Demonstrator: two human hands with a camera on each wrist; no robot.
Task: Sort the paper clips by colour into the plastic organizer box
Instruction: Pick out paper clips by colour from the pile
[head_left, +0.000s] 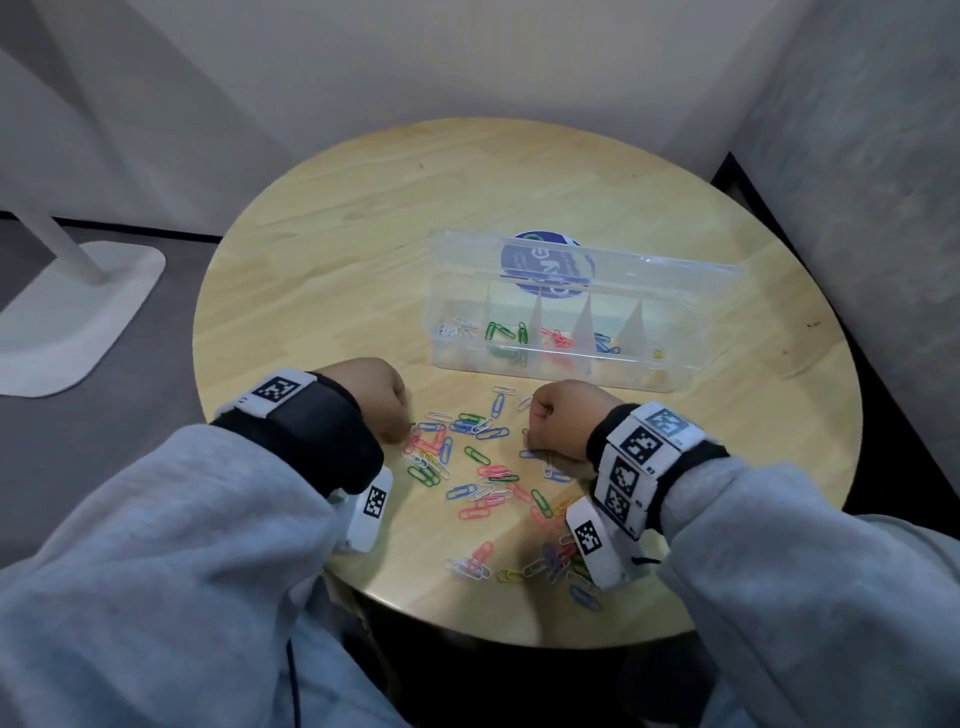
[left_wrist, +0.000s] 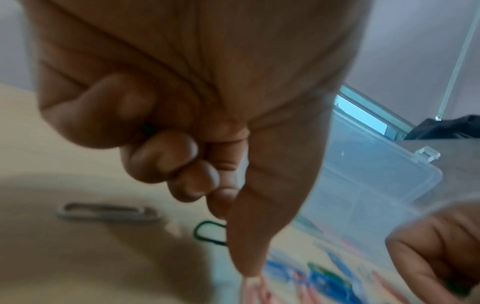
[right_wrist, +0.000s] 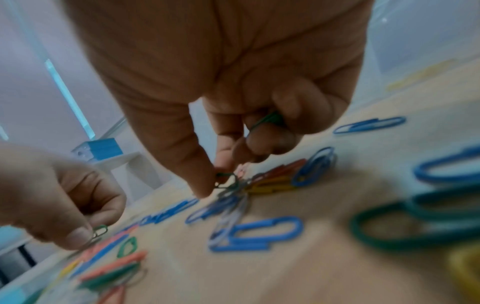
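The clear plastic organizer box stands open at the table's middle, with white, green, red, blue and yellow clips in separate compartments. Loose coloured paper clips lie scattered in front of it. My left hand reaches down at the pile's left edge and pinches a green clip, its other fingers curled. My right hand pinches a green clip off a tangle on the table with thumb and forefinger. More green clips are tucked under its curled fingers.
The round wooden table stands in a corner between grey walls. A white stand base sits on the floor at the left. More clips lie near the table's front edge, under my right wrist.
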